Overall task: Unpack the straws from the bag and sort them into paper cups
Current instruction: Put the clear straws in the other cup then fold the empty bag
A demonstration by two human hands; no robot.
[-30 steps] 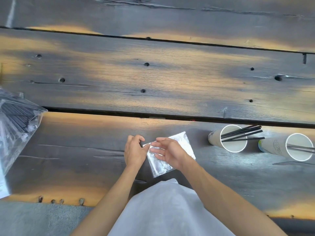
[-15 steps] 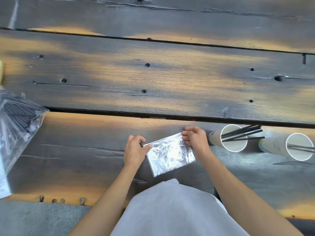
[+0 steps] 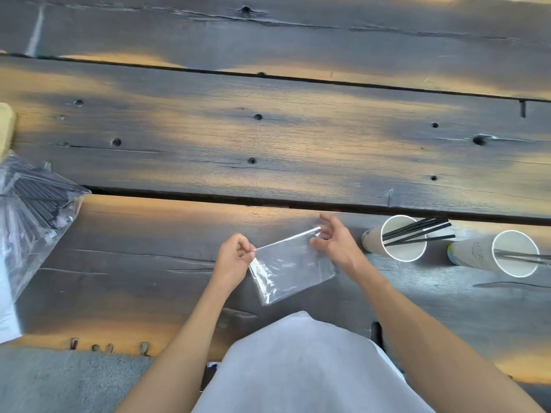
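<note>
— On the near plank of the wooden worktop (image 3: 298,150), what lies between the hands?

— One small clear bag (image 3: 293,268), empty as far as I can see, lying flat. The left hand (image 3: 234,257) pinches its upper left corner; the right hand (image 3: 335,242) pinches the upper right corner, other fingers spread. The two hands are apart, the bag's top edge stretched between them.

— How many cups?

— Two paper cups, both right of the hands. The nearer cup (image 3: 395,238) holds about four black straws (image 3: 417,232) that lean out over its rim to the right. The far cup (image 3: 498,253) holds a few thinner straws (image 3: 524,257); their count I cannot tell.

— Anything else?

— One large clear bag (image 3: 32,216) at the left edge, packed with many dark straws, well apart from the hands. A white garment (image 3: 298,368) fills the bottom centre.
</note>
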